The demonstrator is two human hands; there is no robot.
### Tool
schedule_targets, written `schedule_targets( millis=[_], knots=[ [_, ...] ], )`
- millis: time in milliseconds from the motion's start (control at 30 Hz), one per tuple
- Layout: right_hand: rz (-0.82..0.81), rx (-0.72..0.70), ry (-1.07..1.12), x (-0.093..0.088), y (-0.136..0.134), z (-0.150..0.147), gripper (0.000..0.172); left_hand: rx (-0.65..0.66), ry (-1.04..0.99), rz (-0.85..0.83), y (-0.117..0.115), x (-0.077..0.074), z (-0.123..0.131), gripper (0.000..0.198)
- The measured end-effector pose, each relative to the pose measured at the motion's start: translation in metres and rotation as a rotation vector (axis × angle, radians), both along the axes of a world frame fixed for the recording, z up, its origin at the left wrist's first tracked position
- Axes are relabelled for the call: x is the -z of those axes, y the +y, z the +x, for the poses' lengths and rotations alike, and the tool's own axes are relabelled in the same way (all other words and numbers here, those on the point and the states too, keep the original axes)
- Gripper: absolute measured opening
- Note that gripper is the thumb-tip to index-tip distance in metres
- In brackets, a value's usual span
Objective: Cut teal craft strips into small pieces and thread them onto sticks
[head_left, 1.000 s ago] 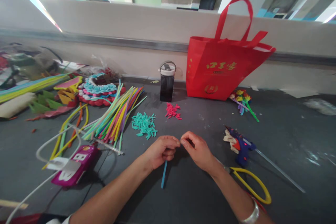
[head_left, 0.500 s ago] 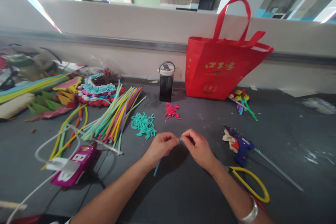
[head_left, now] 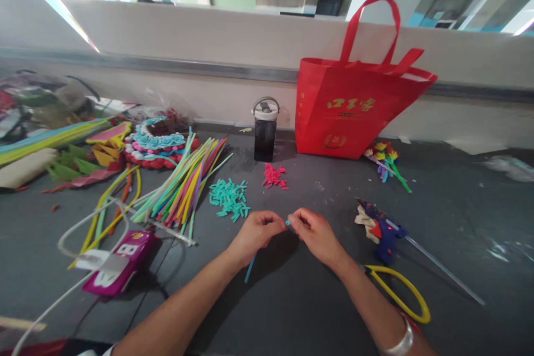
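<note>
My left hand is closed in a pinch on a thin blue pipe cleaner. Its tail slants down below the palm, and a small bit of blue shows between the two hands. Fingers bent, my right hand pinches at that upper end; its fingertips cover most of it. Both hands hover just over the dark table, nearly touching. Beyond them lie a heap of short teal pieces and a smaller heap of red pieces.
Left, colourful pipe cleaners lie by a purple power strip with a white cable. Behind stand a bottle and a red bag. Right are a blue glue gun, yellow-handled scissors and small craft flowers.
My right fingertips have shifted slightly, and a little more of the blue end shows between the hands. The view has moved a touch; the other things lie as before.
</note>
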State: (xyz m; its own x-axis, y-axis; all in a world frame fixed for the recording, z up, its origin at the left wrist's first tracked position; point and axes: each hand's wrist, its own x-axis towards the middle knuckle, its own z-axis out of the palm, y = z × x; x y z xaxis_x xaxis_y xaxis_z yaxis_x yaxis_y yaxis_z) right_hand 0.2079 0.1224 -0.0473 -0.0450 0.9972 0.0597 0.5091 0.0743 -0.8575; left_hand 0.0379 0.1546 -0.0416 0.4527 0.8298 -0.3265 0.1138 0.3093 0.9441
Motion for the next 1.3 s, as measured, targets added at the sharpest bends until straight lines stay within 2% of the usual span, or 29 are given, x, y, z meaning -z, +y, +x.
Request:
schedule_targets(
  millis=[167,300,433,533,633,700,833,1000,1167,1300],
  knots=[
    [-0.135,-0.016,0.069,0.0045,0.0010,0.0022,0.033,0.030,0.130,0.361,0.0009,0.0065,0.0009,0.023],
    [-0.225,0.006,0.141,0.0078,0.0018,0.0026,0.031,0.015,0.238,0.491,0.0004,0.0063,0.0011,0.019],
    [-0.252,0.000,0.201,0.0081,0.0016,0.0009,0.031,0.003,0.254,0.477,-0.0016,0.0047,0.0020,0.018],
    [-0.242,-0.003,0.208,0.0063,0.0005,-0.0017,0.031,0.014,0.186,0.281,-0.0031,0.0045,0.0030,0.021],
    [-0.159,0.020,0.146,0.0056,-0.0005,-0.0038,0.031,0.018,0.144,0.070,-0.0040,0.0042,0.0036,0.023],
    [-0.092,0.038,0.095,0.0062,-0.0008,-0.0041,0.030,-0.007,0.182,0.111,-0.0040,0.0041,0.0037,0.023],
    [-0.044,0.042,0.062,0.0078,-0.0006,-0.0036,0.029,-0.029,0.268,0.320,-0.0035,0.0051,0.0037,0.023],
    [-0.041,0.032,0.051,0.0065,-0.0004,-0.0050,0.028,0.028,0.255,0.189,-0.0042,0.0066,0.0038,0.025],
    [0.001,0.051,0.011,0.0058,-0.0003,-0.0060,0.026,-0.035,0.325,0.413,-0.0050,0.0048,0.0040,0.024],
    [0.007,0.049,0.009,0.0056,-0.0008,-0.0069,0.026,-0.010,0.314,0.354,-0.0040,0.0045,0.0037,0.026]
  ],
)
